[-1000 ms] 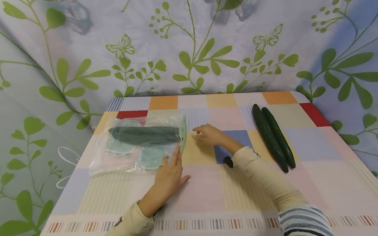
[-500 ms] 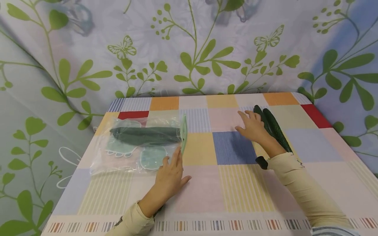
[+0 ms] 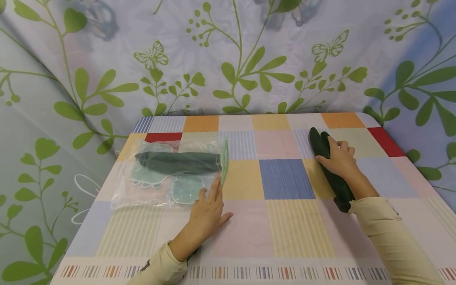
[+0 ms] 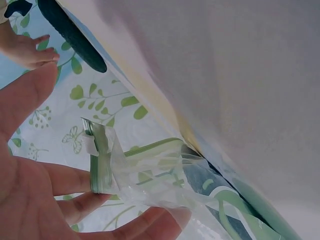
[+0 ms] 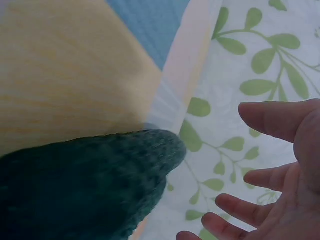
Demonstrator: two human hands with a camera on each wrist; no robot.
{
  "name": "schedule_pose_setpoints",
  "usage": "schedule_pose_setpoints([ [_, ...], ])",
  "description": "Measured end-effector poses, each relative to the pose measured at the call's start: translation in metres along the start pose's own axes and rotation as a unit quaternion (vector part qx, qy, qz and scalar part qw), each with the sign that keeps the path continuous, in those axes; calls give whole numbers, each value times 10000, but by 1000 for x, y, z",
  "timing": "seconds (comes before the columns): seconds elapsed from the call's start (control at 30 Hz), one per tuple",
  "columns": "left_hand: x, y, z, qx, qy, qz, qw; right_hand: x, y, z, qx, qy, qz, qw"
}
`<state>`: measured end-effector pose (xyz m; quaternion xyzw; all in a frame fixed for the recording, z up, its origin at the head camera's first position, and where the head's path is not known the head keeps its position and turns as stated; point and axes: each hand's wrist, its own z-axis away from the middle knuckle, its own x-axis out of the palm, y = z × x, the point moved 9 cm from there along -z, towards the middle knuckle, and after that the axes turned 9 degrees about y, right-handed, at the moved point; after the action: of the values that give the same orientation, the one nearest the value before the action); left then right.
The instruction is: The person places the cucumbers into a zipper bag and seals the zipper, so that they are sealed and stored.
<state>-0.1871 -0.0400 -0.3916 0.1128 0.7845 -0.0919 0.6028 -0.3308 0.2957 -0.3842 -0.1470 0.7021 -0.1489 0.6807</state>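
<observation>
A clear zip bag with a green closure strip lies on the left of the table, a cucumber inside it. My left hand is at the bag's open end, fingers mostly straight and touching the closure. In the left wrist view a white slider sits on the strip beside the fingers. Over two cucumbers lying side by side on the right, my right hand is spread and hides part of them. The right wrist view shows its fingers relaxed, apart from the cucumbers' rounded ends.
A patchwork tablecloth covers the table. Behind and on the left hangs a leaf-patterned curtain. A dark wrist camera is strapped under the right wrist.
My right hand has moved from beside the bag's opening across to the right, over the two cucumbers. The left hand and the bag have kept their place.
</observation>
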Motion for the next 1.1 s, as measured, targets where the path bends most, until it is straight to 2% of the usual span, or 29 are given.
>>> schedule_pose_setpoints([
  [0.4, 0, -1, 1, -11, 50, -62, 10000, 21, 15, 10, 128, -546, 232, 9982],
  [0.53, 0, -1, 1, 4, 75, -33, 10000, 23, 17, 14, 182, -542, 209, 9981],
  [0.9, -1, 0, 0, -16, 230, -105, 9997, 34, 15, 21, 0, -628, 357, 9974],
  [1.1, 0, -2, 0, -24, 224, -138, 9997, 37, 14, 23, -20, -715, 620, 9955],
])
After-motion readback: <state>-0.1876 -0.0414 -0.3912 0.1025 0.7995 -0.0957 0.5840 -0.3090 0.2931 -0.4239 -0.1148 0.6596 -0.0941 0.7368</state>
